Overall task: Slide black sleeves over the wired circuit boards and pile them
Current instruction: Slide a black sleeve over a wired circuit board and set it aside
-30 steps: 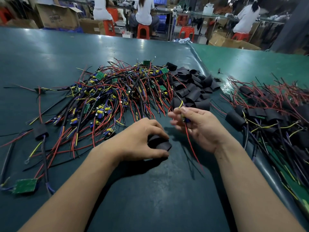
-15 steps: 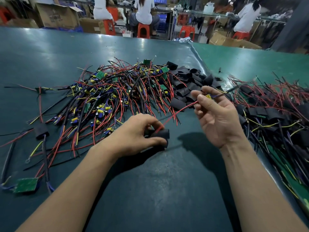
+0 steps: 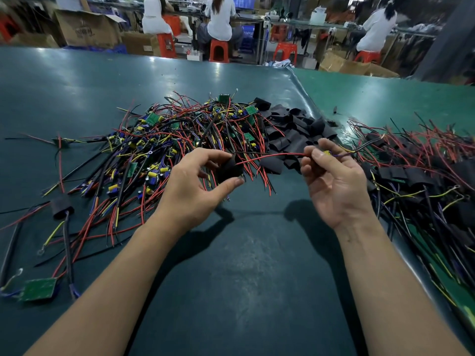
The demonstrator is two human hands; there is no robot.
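Observation:
My left hand (image 3: pixel 195 186) pinches a black sleeve (image 3: pixel 228 169) between thumb and fingers, lifted above the table. A red wire (image 3: pixel 272 155) runs out of the sleeve to my right hand (image 3: pixel 334 183), which pinches a small wired circuit board (image 3: pixel 326 153) with yellow parts at its fingertips. Behind my hands lies a tangled heap of bare wired boards (image 3: pixel 164 140). A pile of loose black sleeves (image 3: pixel 290 129) sits right of that heap. On the right lies the pile of sleeved boards (image 3: pixel 416 176).
The table is a dark green mat (image 3: pixel 244 278) with a raised seam (image 3: pixel 308 98) running back on the right. A loose green board (image 3: pixel 38 289) and one sleeved board (image 3: pixel 60 206) lie at the left. People sit on red stools (image 3: pixel 218 50) beyond the far edge.
Both hands have risen off the table. My left hand lifted the sleeve, and my right hand drew the board's wires rightward through it, stretching the red wire between the hands.

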